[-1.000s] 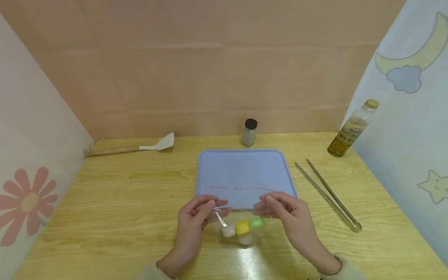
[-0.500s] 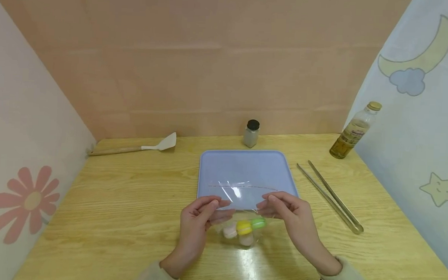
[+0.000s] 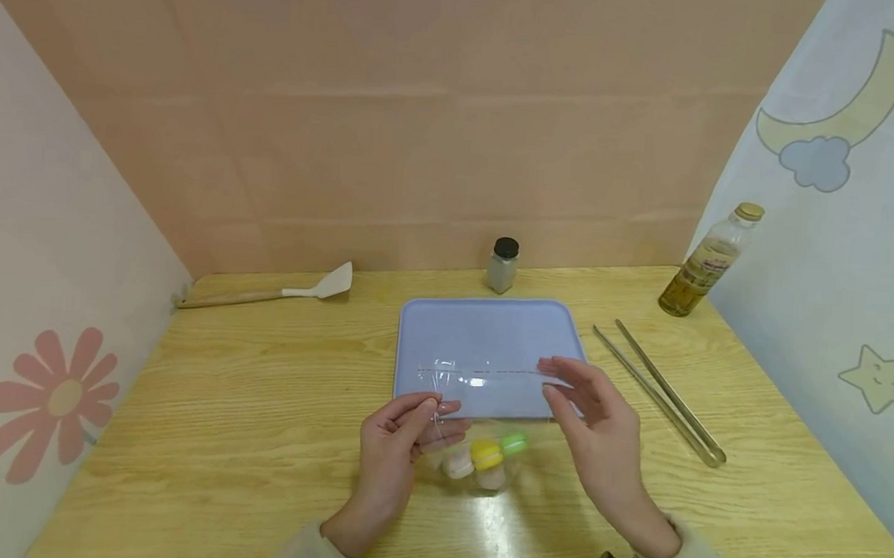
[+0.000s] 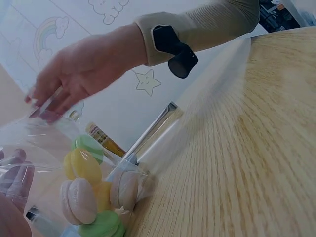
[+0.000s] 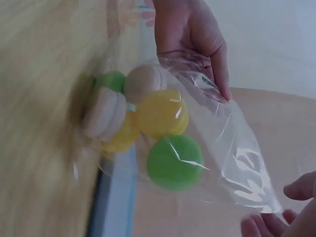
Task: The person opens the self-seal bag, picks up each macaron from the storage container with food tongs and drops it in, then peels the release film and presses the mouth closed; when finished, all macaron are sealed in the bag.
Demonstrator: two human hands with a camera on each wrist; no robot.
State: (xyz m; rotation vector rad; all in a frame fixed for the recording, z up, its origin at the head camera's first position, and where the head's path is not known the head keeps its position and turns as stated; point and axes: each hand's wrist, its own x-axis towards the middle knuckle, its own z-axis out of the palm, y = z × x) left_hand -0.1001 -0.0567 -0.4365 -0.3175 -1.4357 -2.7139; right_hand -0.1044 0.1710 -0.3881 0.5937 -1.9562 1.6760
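Observation:
A clear plastic bag (image 5: 234, 148) with several macarons inside hangs between the hands, its top edge overlapping the blue tray in the head view. In the right wrist view the yellow macaron (image 5: 160, 113), green macaron (image 5: 175, 163) and pale macaron (image 5: 106, 113) lie bunched at its bottom, low over the wooden table. My left hand (image 3: 390, 451) pinches the bag's upper left part between thumb and fingers. At the opposite corner is my right hand (image 3: 597, 439), thumb and fingers spread apart. Its fingertips (image 5: 252, 227) lie right at the bag's edge.
Behind the bag lies the blue tray (image 3: 490, 331), with a black-capped jar (image 3: 502, 266) beyond it. Metal tongs (image 3: 662, 397) lie to the right, near a tilted-looking oil bottle (image 3: 710, 259). A white-headed spatula (image 3: 296, 293) is at the back left of the table (image 3: 260, 437).
My right hand has parted thumb from fingers and shifted slightly right and up. My left hand keeps its pinch on the bag, nearly still.

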